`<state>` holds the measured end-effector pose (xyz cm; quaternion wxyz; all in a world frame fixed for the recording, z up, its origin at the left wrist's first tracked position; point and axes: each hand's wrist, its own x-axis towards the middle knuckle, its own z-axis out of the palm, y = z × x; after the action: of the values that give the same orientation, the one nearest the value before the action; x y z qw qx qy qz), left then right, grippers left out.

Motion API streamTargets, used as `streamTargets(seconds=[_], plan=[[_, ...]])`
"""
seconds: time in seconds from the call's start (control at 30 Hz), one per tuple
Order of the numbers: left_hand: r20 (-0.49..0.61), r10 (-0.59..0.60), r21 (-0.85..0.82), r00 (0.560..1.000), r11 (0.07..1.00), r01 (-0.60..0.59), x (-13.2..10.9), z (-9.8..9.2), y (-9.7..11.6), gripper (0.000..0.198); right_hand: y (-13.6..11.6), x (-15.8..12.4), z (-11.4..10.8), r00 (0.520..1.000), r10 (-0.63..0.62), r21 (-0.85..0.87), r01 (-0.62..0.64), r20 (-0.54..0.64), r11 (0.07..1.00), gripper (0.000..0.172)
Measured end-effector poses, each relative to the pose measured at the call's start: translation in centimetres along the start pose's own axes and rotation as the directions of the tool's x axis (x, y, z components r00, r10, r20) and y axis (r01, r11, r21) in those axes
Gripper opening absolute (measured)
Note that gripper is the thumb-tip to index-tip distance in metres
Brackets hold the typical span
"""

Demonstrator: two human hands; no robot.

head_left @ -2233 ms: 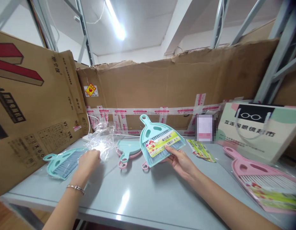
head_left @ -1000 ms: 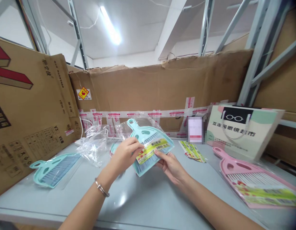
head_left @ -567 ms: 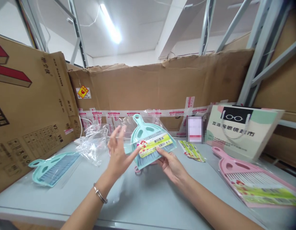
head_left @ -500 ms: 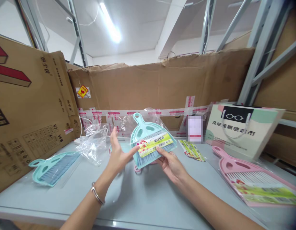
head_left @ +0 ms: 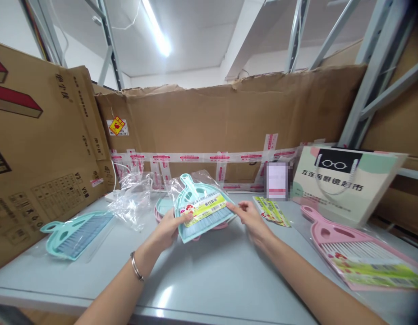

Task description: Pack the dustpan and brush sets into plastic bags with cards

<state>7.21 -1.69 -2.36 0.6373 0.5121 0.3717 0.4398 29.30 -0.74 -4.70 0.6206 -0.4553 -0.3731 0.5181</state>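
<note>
Between the left hand [head_left: 168, 228] and the right hand [head_left: 252, 221], a mint-green dustpan and brush set [head_left: 193, 192] is held tilted above the table [head_left: 209, 282]. Its gray-blue bristles [head_left: 209, 221] show under a picture card [head_left: 209, 208] that lies across the front. Clear plastic wrap [head_left: 204, 178] pokes out behind the top; I can't tell if the set is inside it.

Half a second ago, the left hand was spread wide and the right hand held the set. Now the left hand has closed around the left edge, its thumb on the card and its other fingers mostly hidden. The right hand is half curled, with one tip touching the card's right end. I can't tell if it pinches anything there. The set is also a bit lower than it was. So the left hand seems to take most of the weight now, which leaves the right hand freer to fix the card.

Just behind the left hand, more dustpans [head_left: 162, 206] lie in a stack. Farther left of it are a crumpled heap of clear plastic [head_left: 132, 198] and a bagged green set [head_left: 68, 234]. Just past the right hand are loose cards [head_left: 271, 212]. Well to its right lie a pink set [head_left: 337, 237] and, behind that, a paper carrier bag [head_left: 330, 187].
</note>
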Motion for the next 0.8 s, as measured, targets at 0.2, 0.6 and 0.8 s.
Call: streamTargets(seconds=[0.2,0.6,0.8], plan=[[-0.127,-0.169,-0.041,0.977,0.985,0.165,0.2,0.5,0.3,0.036,0.2,-0.2,0.5,0.903,0.294,0.095,-0.338,0.315,0.936,0.007],[-0.016,-0.008,0.005,1.000,1.000,0.008,0.0,-1.7,0.9,0.035,-1.6,-1.3,0.2,0.842,0.143,0.091,-0.221,0.520,0.971,0.027],[-0.279,0.037,0.148,0.960,0.989,0.005,0.5,-0.8,-0.1,0.030,-0.8,-1.1,0.8,0.930,0.153,0.076,-0.188,0.333,0.979,0.025]])
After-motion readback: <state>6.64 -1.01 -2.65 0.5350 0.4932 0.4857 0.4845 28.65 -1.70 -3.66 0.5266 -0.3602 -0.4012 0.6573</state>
